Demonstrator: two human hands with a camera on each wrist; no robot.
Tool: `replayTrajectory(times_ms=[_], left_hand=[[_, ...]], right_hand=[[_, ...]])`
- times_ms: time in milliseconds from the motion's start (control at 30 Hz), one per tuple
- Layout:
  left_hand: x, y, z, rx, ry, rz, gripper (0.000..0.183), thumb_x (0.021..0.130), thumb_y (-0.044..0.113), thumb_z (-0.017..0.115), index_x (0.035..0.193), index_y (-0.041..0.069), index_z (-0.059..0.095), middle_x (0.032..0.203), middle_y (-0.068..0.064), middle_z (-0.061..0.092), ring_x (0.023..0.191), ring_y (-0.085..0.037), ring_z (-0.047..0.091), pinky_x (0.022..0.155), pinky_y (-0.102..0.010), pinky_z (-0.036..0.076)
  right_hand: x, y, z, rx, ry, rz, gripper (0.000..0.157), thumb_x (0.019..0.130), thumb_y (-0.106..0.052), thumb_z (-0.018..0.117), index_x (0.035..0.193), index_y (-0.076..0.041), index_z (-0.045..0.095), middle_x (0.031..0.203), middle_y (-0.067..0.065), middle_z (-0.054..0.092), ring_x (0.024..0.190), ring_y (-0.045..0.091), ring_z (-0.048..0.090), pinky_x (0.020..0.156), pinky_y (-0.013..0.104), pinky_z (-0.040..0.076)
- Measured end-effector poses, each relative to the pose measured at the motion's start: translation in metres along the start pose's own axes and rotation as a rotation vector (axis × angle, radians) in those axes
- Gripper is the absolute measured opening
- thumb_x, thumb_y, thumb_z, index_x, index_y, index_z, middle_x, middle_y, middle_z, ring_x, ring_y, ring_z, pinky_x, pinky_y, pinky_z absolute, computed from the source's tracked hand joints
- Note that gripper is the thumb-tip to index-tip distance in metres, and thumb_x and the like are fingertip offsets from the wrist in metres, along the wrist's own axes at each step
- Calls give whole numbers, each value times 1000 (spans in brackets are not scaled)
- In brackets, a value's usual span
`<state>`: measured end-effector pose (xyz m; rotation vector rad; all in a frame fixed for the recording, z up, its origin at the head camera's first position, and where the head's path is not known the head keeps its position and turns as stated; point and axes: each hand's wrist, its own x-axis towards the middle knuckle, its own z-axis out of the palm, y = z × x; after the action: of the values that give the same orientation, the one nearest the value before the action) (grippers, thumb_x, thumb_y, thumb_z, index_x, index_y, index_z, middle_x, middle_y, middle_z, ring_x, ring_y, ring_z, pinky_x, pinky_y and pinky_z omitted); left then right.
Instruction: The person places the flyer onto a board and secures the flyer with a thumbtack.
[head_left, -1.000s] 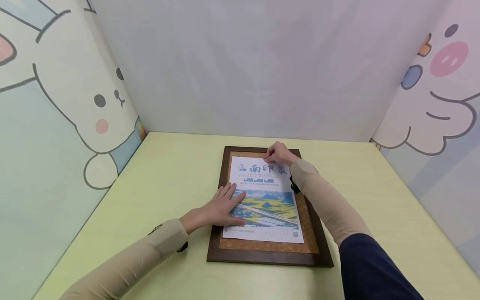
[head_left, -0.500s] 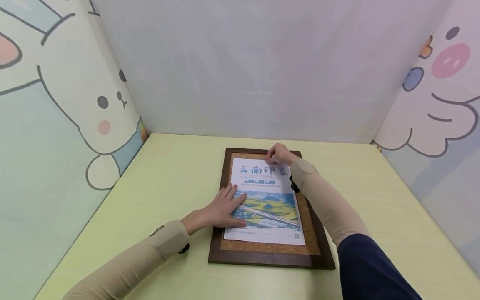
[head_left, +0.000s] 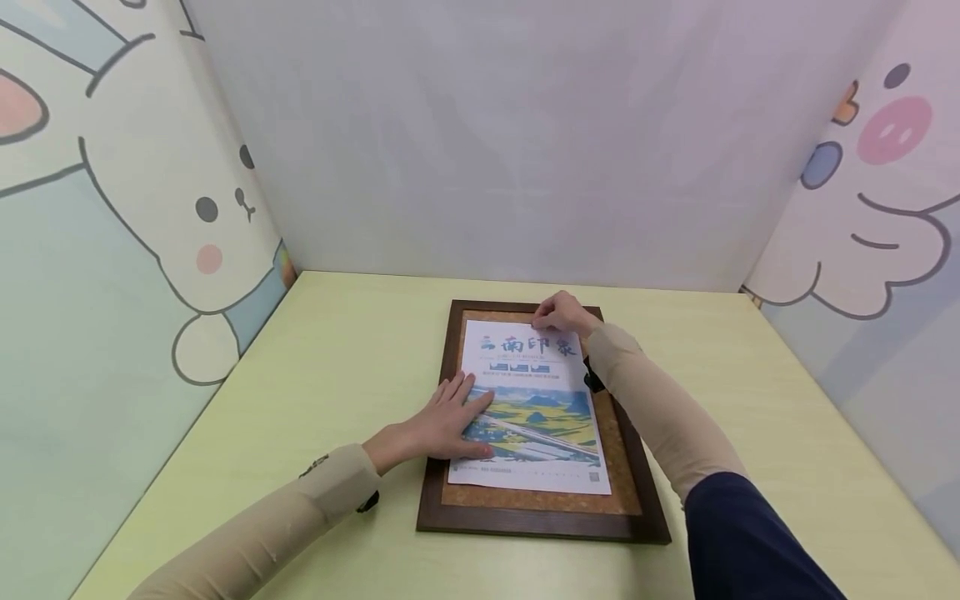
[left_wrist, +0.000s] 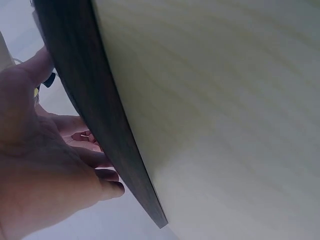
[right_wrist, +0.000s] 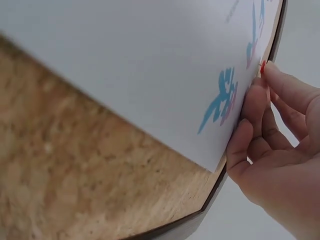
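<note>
A printed poster (head_left: 528, 408) with a landscape picture and large blue characters lies on a cork board (head_left: 618, 467) in a dark brown wooden frame (head_left: 525, 522). My left hand (head_left: 442, 422) rests on the poster's left side with fingers spread, its palm across the frame's left rail. At the poster's top edge is my right hand (head_left: 562, 313). In the right wrist view, its thumb and a finger pinch a small red push pin (right_wrist: 263, 66) right at the paper's edge. The pin's tip is hidden.
The framed board lies on a pale yellow-green table (head_left: 360, 358). Behind the table rises a grey-white wall (head_left: 517, 150). Side walls carry cartoon animals, a rabbit (head_left: 180, 192) at the left and a pink-cheeked figure (head_left: 877, 217) at the right.
The whole scene sits slightly lower in the head view. Both hands keep nearly the same places on the poster.
</note>
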<state>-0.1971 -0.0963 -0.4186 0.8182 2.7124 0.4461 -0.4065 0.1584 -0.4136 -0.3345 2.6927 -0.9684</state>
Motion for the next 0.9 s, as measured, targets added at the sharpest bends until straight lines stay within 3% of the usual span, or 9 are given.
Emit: replayTrajectory(times_ms=[567,900], left_hand=[[1,-2,-1,24,-6,3,85,87,56,62,153,14,28,161,-24,8,150,-41,1,120,-57,7],[-1,0,-1,0,-3,17,85,87,55,63,153,12,29,160,-25,9,150,-42,1,119,-58,6]], right_hand=[[-4,-8,6,-51,32,-30,10,92,-14,65,89,-6,71,89,10,65,80,21,56,75,30,43],[-1,-9,2,-50,5,40,13,90,-17,68,91,-4,72,88,10,68,74,18,58,68,26,44]])
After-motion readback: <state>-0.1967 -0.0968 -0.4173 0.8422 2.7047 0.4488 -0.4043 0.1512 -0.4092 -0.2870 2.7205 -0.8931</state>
